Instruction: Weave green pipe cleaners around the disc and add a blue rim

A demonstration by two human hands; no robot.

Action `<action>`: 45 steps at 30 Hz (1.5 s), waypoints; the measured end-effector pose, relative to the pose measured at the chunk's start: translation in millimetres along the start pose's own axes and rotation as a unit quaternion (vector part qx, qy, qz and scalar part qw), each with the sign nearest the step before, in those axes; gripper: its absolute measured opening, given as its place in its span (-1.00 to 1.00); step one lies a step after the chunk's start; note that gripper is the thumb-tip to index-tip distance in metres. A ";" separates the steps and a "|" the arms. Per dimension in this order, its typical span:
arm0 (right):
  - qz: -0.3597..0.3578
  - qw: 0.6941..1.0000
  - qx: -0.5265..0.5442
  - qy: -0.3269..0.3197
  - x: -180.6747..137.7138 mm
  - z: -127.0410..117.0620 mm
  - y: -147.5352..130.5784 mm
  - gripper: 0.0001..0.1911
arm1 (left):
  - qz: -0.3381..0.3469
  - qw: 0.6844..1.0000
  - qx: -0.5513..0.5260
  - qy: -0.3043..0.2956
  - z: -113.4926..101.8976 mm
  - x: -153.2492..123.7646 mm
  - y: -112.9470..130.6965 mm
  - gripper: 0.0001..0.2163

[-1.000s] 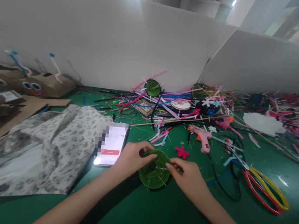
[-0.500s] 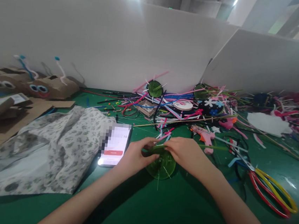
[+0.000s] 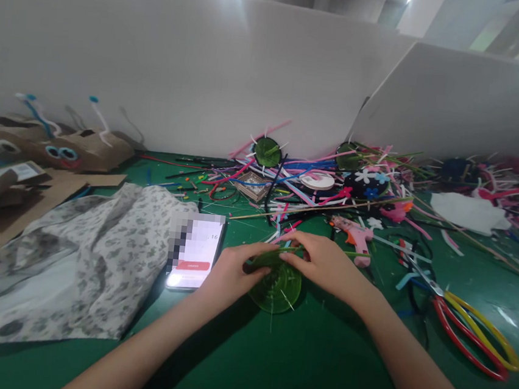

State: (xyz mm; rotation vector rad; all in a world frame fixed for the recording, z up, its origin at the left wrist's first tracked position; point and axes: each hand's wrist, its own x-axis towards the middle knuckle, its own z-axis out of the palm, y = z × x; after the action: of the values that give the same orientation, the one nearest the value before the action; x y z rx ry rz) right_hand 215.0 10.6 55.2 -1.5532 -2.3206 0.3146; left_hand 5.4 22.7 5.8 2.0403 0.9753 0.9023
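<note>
A round green woven disc (image 3: 280, 291) with thin pale spokes stands tilted over the green table, between my hands. My left hand (image 3: 240, 272) grips its upper left edge, thumb on the near face and fingers behind. At the top rim, my right hand (image 3: 313, 258) pinches a thin green strip (image 3: 352, 253), whose end sticks out to the right past the hand. Parts of the rim and strip are hidden by my fingers. Just beyond the hands lie pink and blue pipe cleaners (image 3: 290, 227).
Left of my hands are a lit phone (image 3: 199, 253) and a patterned cloth (image 3: 93, 252). Red-and-yellow-handled scissors (image 3: 471, 328) and a pink glue gun (image 3: 356, 235) lie to the right. Cardboard figures (image 3: 92, 148), craft scraps and another green disc (image 3: 268, 151) stand along the white partition (image 3: 198, 72).
My right thumb has shifted from the far side to the front of the rim, and the fingers have opened slightly. My left hand keeps its grip; the view has moved slightly.
</note>
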 end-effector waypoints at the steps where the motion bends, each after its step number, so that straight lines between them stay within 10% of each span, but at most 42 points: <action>1: -0.010 1.000 -0.002 0.026 -0.2 1.2 -0.2 -0.65 | -0.009 1.000 0.003 -0.001 -0.2 0.0 -0.1 -0.62; 10: -0.133 0.985 0.038 0.102 -2.2 20.1 -8.5 -0.72 | -0.061 0.998 -0.002 0.016 0.7 -1.5 -1.6 -0.54; 25: 0.055 0.955 0.242 0.161 -1.8 29.6 -9.7 -0.71 | -0.067 0.998 0.007 0.008 0.7 -1.8 1.6 -0.68; 37: 0.022 0.973 0.172 0.149 -8.2 15.1 13.1 -0.80 | -0.039 0.999 0.022 0.003 0.6 -2.2 0.6 -0.61; 45: -0.003 0.963 -0.110 0.245 -1.2 17.4 38.7 -0.68 | -0.019 0.999 0.029 -0.002 0.3 -1.1 0.9 -0.63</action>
State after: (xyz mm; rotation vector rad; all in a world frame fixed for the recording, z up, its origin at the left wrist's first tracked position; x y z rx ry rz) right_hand 241.5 24.3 25.1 -1.5073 -2.0133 -0.3120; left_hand 5.5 21.3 6.1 2.0637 1.0471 0.8587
